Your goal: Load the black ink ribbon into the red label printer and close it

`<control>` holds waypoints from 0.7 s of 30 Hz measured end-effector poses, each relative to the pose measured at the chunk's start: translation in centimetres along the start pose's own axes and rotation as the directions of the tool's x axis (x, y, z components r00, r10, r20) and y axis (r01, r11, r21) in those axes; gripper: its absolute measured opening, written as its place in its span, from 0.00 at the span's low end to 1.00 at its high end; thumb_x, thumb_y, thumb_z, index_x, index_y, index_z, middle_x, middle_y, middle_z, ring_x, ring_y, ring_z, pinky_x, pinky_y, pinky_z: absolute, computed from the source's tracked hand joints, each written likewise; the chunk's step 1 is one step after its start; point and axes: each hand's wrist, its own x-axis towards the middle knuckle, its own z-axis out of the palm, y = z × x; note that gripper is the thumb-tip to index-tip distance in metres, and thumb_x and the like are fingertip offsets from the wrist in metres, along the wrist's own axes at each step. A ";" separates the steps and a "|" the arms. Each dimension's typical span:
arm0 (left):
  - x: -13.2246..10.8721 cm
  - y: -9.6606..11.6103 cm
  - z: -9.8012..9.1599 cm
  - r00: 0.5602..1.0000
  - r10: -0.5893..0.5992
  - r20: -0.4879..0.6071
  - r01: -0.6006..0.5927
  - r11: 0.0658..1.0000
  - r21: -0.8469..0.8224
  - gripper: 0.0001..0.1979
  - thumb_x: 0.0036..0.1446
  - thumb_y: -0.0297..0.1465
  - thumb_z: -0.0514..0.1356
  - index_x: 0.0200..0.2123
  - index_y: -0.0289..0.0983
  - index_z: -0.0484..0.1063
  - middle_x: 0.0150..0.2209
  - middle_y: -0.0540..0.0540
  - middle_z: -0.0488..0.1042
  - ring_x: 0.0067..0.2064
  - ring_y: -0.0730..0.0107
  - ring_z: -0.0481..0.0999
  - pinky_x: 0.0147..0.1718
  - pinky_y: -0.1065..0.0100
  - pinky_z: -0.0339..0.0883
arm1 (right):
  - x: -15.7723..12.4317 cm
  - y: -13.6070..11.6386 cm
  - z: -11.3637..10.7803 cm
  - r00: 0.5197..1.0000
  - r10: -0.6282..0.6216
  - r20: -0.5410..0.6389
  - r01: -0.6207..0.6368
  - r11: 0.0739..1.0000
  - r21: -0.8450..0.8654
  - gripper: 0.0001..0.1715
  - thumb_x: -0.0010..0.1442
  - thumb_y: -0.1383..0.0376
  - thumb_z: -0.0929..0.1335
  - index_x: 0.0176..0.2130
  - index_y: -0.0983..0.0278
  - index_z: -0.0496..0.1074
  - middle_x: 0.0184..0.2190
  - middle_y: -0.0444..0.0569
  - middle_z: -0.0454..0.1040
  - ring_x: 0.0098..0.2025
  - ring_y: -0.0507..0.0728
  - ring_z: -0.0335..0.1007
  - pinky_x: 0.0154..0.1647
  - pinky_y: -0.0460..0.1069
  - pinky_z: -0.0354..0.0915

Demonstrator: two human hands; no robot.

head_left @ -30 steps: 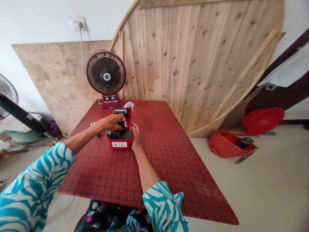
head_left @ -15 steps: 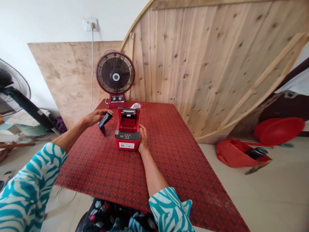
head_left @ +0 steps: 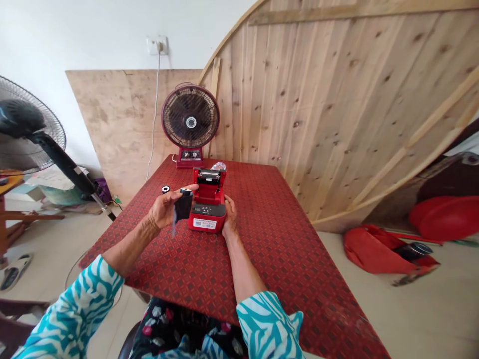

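Observation:
A small red label printer [head_left: 207, 215] with its lid open stands on the red patterned table [head_left: 262, 239]. My left hand [head_left: 164, 208] is raised just left of the printer, fingers closed round a black roll [head_left: 183, 206] with a loose strip hanging below it. On the printer's right side rests my right hand [head_left: 229, 215], fingers pressed flat against the casing.
A small black ring [head_left: 165, 189] lies on the table to the left. A red desk fan [head_left: 190, 124] and a clear bottle [head_left: 218, 166] stand behind the printer. A standing fan [head_left: 26, 134] is at left. Wooden boards lean on the wall; a red bag [head_left: 377, 249] lies on the floor.
My left hand lifted the black roll out of the printer, swung it left, then brought it back up near the printer's left side. My right hand stayed on the printer.

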 end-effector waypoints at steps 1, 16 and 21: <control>-0.1 0.0 -0.1 1.000 0.001 -0.009 -0.001 1.000 -0.011 0.34 0.51 0.39 0.52 0.61 0.31 0.65 0.40 0.39 0.77 0.42 0.58 0.77 0.43 0.60 0.72 | 0.0 0.0 0.0 1.000 -0.005 -0.004 0.005 1.000 -0.004 0.28 0.50 0.48 0.69 0.47 0.60 0.72 0.40 0.46 0.77 0.38 0.54 0.70 0.43 0.51 0.65; 4.6 0.6 -6.3 0.977 0.136 -0.165 -0.121 0.988 0.099 0.20 0.48 0.36 0.63 0.46 0.38 0.71 0.37 0.44 0.76 0.34 0.67 0.75 0.29 0.69 0.68 | 0.2 -0.1 0.1 0.999 0.025 -0.025 -0.026 0.999 -0.024 0.28 0.49 0.48 0.68 0.46 0.60 0.72 0.40 0.47 0.78 0.38 0.56 0.72 0.43 0.52 0.66; 9.0 2.0 -9.1 0.969 0.192 -0.156 -0.120 0.916 0.383 0.25 0.42 0.33 0.65 0.47 0.37 0.68 0.34 0.49 0.73 0.30 0.71 0.72 0.29 0.68 0.69 | 0.3 0.0 0.0 0.999 0.035 -0.031 -0.035 0.999 -0.015 0.27 0.50 0.48 0.69 0.45 0.60 0.72 0.41 0.47 0.78 0.39 0.56 0.72 0.43 0.52 0.66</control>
